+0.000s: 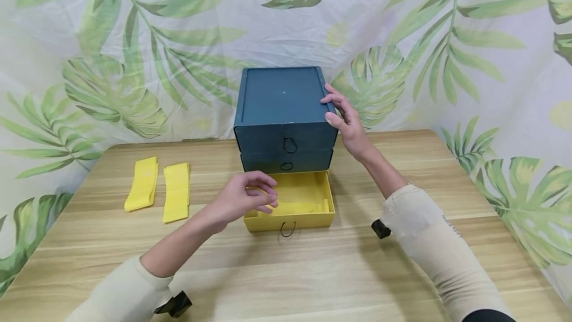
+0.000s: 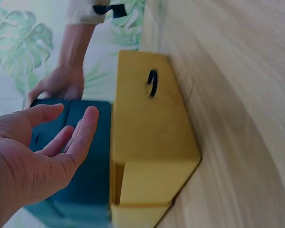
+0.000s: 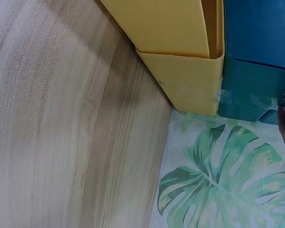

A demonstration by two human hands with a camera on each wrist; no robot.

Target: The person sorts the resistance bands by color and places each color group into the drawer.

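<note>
A stack of dark blue drawer boxes stands at the back of the table, with small black loop pulls on its fronts. Below it, a yellow drawer is pulled out, its front facing me. Yellow material lies inside, too alike in colour to make out. My left hand hovers over the drawer's left side, fingers loosely bent, holding nothing; the left wrist view shows its fingers spread apart from the boxes. My right hand rests on the top right edge of the blue stack. Only a fingertip of it shows in the right wrist view.
Two folded yellow strips lie on the wooden table left of the boxes. A leaf-patterned cloth hangs directly behind the table. Clear tape seems to run across the side of the boxes.
</note>
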